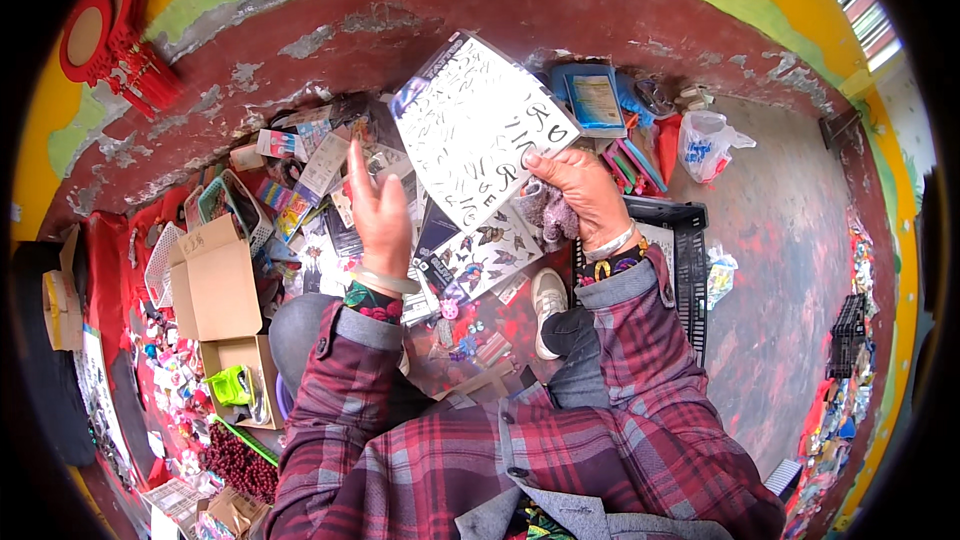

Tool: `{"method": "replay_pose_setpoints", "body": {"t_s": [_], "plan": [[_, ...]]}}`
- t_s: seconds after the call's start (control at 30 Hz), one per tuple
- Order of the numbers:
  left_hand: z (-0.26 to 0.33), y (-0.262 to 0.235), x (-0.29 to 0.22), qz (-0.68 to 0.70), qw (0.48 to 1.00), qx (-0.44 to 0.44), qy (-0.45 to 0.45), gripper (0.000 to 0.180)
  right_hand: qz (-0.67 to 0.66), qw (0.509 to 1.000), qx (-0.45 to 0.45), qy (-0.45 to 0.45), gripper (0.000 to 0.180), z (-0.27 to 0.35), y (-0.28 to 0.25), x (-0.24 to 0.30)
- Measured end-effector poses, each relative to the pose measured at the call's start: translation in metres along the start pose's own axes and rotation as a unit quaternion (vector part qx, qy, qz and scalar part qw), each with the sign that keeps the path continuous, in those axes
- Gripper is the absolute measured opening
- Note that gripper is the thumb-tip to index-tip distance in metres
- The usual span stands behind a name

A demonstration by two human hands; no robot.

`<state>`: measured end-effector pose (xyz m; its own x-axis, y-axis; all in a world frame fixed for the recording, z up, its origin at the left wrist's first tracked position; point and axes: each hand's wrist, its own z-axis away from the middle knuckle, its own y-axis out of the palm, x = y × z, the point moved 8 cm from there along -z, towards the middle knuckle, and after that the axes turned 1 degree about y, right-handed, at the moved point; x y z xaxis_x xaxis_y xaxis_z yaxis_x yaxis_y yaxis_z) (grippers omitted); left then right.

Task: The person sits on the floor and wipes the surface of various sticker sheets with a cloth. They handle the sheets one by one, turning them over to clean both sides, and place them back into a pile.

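Observation:
In my right hand (585, 195) is a white sheet (470, 130) with black lettering and marks, pinched at its lower right corner between thumb and fingers. It looks like a sticker sheet in a clear sleeve and is tilted up. A greyish-purple knitted cloth (545, 212) is bunched under the same hand. My left hand (378, 215) is raised to the left of the sheet, apart from it, fingers stretched out and holding nothing. Below the held sheet lies another sheet with printed insects (490, 255), partly covered.
A heap of packets and sheets (320, 165) lies along the red wall. An open cardboard box (225, 290) and a white basket (162, 265) are at left. To the right stand a black plastic crate (690, 280), a blue tray (590, 95) and a white plastic bag (708, 145).

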<state>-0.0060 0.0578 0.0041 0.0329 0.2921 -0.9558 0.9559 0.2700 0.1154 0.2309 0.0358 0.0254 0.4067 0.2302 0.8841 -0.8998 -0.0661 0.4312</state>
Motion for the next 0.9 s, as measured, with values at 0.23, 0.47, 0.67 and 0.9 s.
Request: {"method": "replay_pose_setpoints", "body": {"t_s": [0.23, 0.47, 0.67, 0.9], "plan": [[0.008, 0.029, 0.033, 0.487, 0.809, 0.092, -0.314, 0.051, 0.027, 0.999, 0.043, 0.020, 0.018, 0.003, 0.011, -0.003], [-0.012, 0.006, 0.032, 0.432, 0.873, 0.063, -0.218, 0.029, 0.073, 0.997, 0.003, 0.026, 0.021, -0.011, -0.018, -0.022], [-0.014, -0.002, 0.038, 0.408, 0.889, 0.067, -0.198, 0.029, 0.113, 0.993, 0.008, 0.026, 0.021, -0.012, -0.021, -0.024], [-0.015, 0.005, 0.039, 0.426, 0.876, 0.066, -0.217, 0.015, 0.213, 0.976, 0.011, -0.035, 0.021, 0.001, -0.015, -0.004]]}}
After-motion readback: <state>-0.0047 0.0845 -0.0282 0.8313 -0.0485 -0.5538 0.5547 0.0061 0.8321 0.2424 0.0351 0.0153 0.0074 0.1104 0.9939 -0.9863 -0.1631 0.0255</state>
